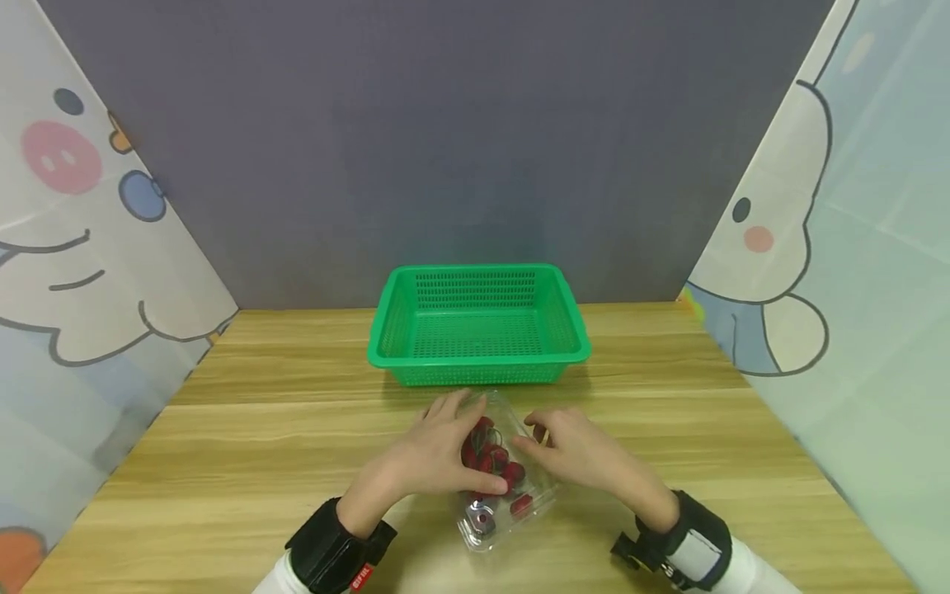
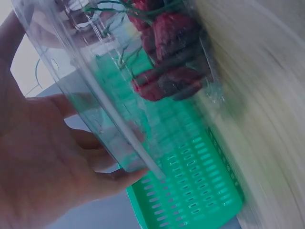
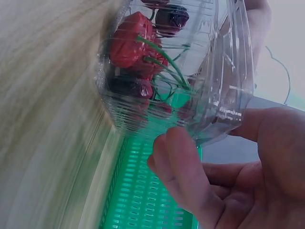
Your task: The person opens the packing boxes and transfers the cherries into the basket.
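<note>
The left hand [image 1: 438,452] is spread over a clear plastic clamshell container [image 1: 505,528], fingers extended along its far left part and thumb laid across its top; it is not closed around the container. The right hand [image 1: 582,450] is at the container's right edge, fingers loosely bent and apart from the thumb; whether its fingertips touch the plastic cannot be told. Each wrist carries a black strap [image 1: 326,549] above a white sleeve.

The container lies on the worktop [image 1: 260,429] between the hands, set slightly askew. Inside are dark red cherries [image 1: 499,456] with green stems. A green rectangular plastic basket [image 1: 478,360] with slotted walls stands just beyond the container, near the rear of the worktop. Behind it rises a dark grey panel [image 1: 460,148]. Pale sheets [image 1: 787,247] printed with cartoon animals flank the worktop on both sides.
</note>
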`<state>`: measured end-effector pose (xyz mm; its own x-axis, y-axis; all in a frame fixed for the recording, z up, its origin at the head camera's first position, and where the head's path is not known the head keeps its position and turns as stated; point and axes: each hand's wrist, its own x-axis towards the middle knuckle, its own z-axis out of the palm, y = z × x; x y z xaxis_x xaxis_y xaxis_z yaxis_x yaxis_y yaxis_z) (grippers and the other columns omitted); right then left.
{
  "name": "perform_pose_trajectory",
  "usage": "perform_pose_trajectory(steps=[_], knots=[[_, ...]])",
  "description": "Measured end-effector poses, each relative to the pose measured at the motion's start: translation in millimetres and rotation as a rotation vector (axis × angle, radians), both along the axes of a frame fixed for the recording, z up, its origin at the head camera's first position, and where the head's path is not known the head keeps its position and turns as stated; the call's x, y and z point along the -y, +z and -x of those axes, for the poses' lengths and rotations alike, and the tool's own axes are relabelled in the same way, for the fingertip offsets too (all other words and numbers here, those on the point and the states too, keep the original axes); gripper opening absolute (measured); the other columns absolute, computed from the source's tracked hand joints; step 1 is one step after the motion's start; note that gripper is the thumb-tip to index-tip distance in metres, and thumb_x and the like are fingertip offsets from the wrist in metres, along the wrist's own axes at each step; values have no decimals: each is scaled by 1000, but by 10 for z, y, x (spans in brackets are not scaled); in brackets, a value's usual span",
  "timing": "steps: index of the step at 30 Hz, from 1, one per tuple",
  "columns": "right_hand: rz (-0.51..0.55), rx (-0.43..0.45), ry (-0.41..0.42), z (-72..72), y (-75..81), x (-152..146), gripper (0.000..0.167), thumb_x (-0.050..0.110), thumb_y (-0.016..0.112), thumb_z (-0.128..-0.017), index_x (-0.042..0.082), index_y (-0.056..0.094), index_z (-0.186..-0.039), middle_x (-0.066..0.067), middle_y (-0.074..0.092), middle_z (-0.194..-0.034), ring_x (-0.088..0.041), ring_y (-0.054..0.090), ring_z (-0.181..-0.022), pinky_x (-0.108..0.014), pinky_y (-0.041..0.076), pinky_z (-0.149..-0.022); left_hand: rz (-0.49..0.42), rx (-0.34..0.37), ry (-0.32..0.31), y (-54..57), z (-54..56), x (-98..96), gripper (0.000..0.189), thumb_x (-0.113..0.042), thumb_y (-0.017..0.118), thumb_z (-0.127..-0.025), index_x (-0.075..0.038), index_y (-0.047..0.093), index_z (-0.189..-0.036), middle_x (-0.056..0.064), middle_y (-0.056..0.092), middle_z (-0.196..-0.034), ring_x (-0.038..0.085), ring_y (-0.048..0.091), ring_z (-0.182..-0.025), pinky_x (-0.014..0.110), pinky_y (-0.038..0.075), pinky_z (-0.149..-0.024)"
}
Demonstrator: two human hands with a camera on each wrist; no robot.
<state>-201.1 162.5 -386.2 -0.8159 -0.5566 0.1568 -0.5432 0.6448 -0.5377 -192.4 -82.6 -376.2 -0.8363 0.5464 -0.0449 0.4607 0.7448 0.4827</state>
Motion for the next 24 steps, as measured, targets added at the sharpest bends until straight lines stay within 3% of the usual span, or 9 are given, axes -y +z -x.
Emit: perform_pose_trajectory(steps=[6,13,19,24], knots=[[-9,24,-6,-15,-8,16,26,27,66,-102,2,71,-97,3,67,-77,-2,54,-59,-25,49,-54,16,-12,-3,-8,-15,-34,115,-76,71,-80,-4,32,-161,16,22,-166,38,18,-152,68,20,-116],[67,200,22,-5,-11,-29,52,29,58,-107,-15,55,-134,-4,69,-88,-7,60,-53,-27,54,-56,30,-15,-23,-23,-9,-71,117,-74,74,-79,-4,30,-161,17,20,-166,40,19,-152,70,18,-115],[172,325,19,62,-42,-92,40,13,39,-111,-12,52,-140,-4,64,-88,-14,62,-57,-35,57,-57,5,-10,-38,-25,-6,-65,117,-69,79,-77,-4,30,-161,16,21,-166,39,20,-151,68,17,-116],[249,456,24,144,-99,-113,40,5,44,-107,-10,46,-144,-8,65,-91,-22,66,-55,-43,59,-51,-16,-9,-53,-9,-1,-42,115,-65,82,-77,-5,30,-161,16,21,-166,42,19,-151,68,12,-117]])
